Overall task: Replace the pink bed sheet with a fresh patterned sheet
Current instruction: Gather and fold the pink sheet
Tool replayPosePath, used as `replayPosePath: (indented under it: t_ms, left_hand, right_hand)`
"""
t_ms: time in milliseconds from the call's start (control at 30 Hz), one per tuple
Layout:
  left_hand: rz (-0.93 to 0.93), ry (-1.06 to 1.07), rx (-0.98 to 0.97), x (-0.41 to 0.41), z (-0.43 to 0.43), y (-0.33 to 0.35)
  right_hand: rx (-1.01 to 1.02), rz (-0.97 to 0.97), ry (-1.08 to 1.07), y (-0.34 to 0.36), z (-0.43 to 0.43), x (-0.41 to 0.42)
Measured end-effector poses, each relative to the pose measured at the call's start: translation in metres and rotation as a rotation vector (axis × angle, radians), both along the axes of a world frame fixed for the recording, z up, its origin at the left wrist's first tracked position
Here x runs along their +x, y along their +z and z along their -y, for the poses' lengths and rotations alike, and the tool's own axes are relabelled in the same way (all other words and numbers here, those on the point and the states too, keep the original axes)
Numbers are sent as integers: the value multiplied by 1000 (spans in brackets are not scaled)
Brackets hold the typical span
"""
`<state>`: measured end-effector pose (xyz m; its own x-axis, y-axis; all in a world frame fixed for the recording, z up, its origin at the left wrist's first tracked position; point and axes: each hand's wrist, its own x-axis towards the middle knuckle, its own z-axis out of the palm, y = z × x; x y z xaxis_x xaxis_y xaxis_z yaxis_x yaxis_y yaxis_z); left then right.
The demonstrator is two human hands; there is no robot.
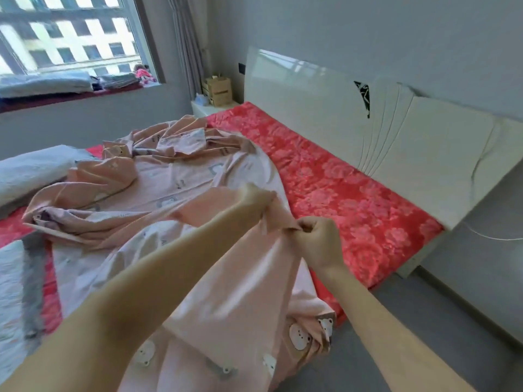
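Note:
A pink sheet (181,176) printed with small bears lies crumpled across the middle of the bed, pulled off the red floral mattress cover (339,188). Part of it hangs over the near edge toward me. My left hand (256,198) grips a raised fold of the pink sheet. My right hand (318,240) pinches the same edge just to the right, fingers curled tight. Both hands hold the cloth up above the bed's near side.
A white glossy headboard (339,103) runs along the right. A grey-white quilt (25,174) lies on the bed's left side. A nightstand with a cardboard box (218,90) stands in the far corner. Folded bedding (45,83) rests on the window ledge. Grey floor (424,321) at right.

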<state>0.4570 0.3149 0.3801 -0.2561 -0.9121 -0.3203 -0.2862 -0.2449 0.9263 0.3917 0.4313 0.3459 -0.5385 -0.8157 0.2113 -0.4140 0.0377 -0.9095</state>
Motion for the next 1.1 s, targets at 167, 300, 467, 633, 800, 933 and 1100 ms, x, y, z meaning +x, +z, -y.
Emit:
replayPosePath:
  t_ms: [167,300,467,633,800,933,1100]
  left_hand:
    - [136,-41,173,-15,31,-25]
    - [247,-43,116,-15,37,-33]
    - [368,465,-93,42,96,-43]
    - [685,964,-301,105,112,-40]
    - [757,1242,-326,129,109,-64]
    - [860,1282,-219,181,91,-79]
    - [833,992,-49,196,92,-129]
  right_hand:
    - [219,12,9,-43,41,-26]
    - [277,37,175,-63,57,-31]
    - [410,135,337,-94,96,-71]
    - [591,99,466,-143,149,-112]
    - [738,84,541,-197,203,-112]
    - [871,159,539,-246,228,-91]
    - [1042,434,453,-316,257,-52]
